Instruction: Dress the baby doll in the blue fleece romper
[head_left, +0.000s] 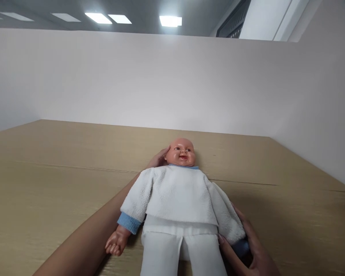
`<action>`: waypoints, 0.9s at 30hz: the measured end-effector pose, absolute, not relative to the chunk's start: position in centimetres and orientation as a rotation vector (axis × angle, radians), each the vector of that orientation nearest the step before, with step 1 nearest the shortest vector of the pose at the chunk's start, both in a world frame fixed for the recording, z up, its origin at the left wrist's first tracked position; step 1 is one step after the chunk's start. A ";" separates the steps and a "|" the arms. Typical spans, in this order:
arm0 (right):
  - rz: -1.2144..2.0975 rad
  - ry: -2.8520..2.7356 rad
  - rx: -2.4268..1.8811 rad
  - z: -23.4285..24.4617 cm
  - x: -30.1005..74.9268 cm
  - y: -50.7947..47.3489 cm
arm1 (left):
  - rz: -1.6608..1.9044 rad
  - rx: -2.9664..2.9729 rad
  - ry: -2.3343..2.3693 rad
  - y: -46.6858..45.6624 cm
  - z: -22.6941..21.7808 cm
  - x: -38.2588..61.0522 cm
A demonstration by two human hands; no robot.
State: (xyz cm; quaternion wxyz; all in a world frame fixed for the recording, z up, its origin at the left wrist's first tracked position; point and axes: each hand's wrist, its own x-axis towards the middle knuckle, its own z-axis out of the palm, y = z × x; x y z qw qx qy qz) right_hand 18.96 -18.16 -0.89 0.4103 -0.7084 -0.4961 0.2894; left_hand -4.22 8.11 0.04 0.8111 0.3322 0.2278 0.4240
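Observation:
A baby doll (179, 195) lies face up on the tabletop, head toward the far wall. It wears a white fleece top with blue collar and cuffs, and white trousers; its feet are out of frame. My left hand (161, 156) cups the side of the doll's head, with part of the fingers hidden behind it. Down by the doll's hip, on the right, my right hand (251, 251) grips around the doll's sleeve and side, thumb at the waist and fingers along the outside of the sleeve. The doll's other arm rests across my left forearm.
The wood-toned table (60, 191) spreads on both sides of the doll, with a thin seam running across it. A white partition wall (161, 84) stands along the far edge and bends round on the right. Ceiling lights show above it.

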 end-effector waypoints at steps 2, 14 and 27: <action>0.736 -1.240 -1.766 -0.8 18.9 -18.1 | 0.898 0.722 0.480 7.9 0.0 -4.2; 0.697 -1.282 -1.757 0.1 18.9 -18.1 | 0.948 0.729 0.468 6.9 0.8 -3.7; 0.739 -1.278 -1.737 -0.3 19.3 -18.0 | 0.934 0.723 0.451 5.6 1.8 -3.5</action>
